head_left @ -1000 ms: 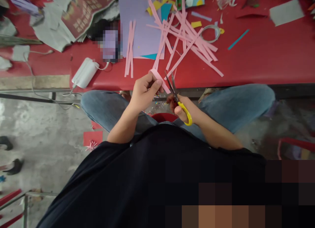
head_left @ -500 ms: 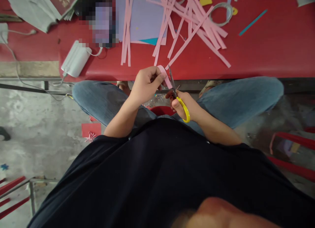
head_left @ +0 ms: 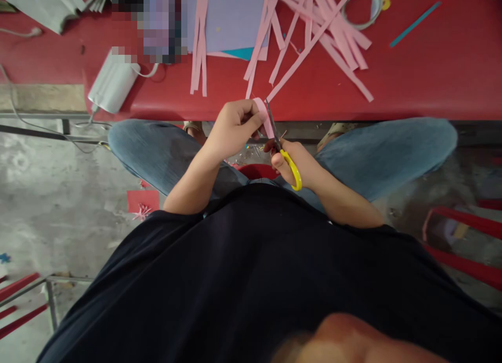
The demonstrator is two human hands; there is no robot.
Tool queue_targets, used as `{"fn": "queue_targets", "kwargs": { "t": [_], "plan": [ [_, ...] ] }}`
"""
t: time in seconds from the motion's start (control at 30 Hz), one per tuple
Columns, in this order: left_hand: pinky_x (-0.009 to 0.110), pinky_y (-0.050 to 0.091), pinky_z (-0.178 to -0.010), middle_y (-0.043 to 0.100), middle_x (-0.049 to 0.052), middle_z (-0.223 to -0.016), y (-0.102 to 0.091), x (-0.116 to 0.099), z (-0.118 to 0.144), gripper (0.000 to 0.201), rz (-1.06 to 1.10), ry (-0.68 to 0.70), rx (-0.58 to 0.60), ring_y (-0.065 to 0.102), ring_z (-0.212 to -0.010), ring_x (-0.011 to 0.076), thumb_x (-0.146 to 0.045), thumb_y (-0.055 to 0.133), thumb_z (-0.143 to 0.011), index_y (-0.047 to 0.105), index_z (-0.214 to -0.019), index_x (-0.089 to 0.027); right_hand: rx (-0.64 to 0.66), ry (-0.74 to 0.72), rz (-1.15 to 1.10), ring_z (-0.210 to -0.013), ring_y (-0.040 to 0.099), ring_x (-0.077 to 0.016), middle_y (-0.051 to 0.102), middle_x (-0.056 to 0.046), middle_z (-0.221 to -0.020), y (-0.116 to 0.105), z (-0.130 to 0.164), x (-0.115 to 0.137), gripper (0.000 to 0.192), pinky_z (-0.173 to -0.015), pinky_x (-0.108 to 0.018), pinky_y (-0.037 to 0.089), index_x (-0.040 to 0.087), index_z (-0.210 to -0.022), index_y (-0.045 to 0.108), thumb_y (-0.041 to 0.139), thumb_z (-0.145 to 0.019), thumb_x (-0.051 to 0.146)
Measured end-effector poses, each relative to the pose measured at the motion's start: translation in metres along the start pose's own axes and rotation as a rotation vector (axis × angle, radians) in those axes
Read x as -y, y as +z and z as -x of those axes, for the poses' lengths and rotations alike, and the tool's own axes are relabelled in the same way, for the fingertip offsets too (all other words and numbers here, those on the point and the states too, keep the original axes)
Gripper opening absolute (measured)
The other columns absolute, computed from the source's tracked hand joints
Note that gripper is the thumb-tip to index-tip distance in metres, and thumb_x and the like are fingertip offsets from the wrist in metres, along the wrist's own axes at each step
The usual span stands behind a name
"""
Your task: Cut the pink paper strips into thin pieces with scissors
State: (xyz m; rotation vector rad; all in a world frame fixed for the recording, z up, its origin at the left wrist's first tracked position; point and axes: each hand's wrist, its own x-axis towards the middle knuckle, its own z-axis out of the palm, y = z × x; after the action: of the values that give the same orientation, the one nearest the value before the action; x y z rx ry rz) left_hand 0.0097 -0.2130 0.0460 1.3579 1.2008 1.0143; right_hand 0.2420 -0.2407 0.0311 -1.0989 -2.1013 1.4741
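Observation:
My left hand point(head_left: 234, 126) pinches a short folded pink paper strip point(head_left: 265, 116) just in front of the red table's near edge point(head_left: 392, 110). My right hand point(head_left: 298, 163) grips yellow-handled scissors point(head_left: 283, 154), and their dark blades point up against the right side of the strip. Both hands hover over my lap, between my knees in blue jeans.
On the red table lie several loose pink strips point(head_left: 314, 33), a lilac sheet point(head_left: 231, 18), a tape ring point(head_left: 363, 7), a teal strip point(head_left: 415, 16) and a white power adapter point(head_left: 113, 81) with cable. A red paper scrap point(head_left: 143, 201) lies on the concrete floor. Red chair frame point(head_left: 463, 237) at right.
The view has tilted down, so the table has slid up in the frame. The scissors have closed in on the pink strip, with the blades nearer together than before.

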Motion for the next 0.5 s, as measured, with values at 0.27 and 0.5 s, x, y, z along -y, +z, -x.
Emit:
{"fn": "queue_targets", "kwargs": {
  "t": [0.27,0.5],
  "plan": [
    [0.021,0.050,-0.056,0.067,-0.001,-0.066,-0.0003,0.0031,-0.0027,0.037,0.037,-0.020,0.041,0.064,-0.054,0.0085,-0.017,0.071,-0.110,0.062,-0.074,-0.019,0.013,0.025,0.000,-0.082,0.074,-0.0257,0.075,-0.010,-0.095,-0.0003,-0.0005,0.0026,0.085,-0.072,-0.035,0.053,0.019,-0.121,0.066,0.041,-0.099,0.097],
    [0.020,0.052,-0.055,0.069,-0.001,-0.067,0.0015,0.0075,-0.0021,0.034,0.024,-0.017,0.020,0.065,-0.055,0.0088,-0.018,0.070,-0.109,0.065,-0.075,-0.019,0.016,0.043,0.023,-0.080,0.073,-0.0250,0.074,-0.010,-0.093,0.0017,-0.0010,0.0012,0.083,-0.070,-0.034,0.052,0.020,-0.120,0.065,0.041,-0.099,0.097]
  ]
}}
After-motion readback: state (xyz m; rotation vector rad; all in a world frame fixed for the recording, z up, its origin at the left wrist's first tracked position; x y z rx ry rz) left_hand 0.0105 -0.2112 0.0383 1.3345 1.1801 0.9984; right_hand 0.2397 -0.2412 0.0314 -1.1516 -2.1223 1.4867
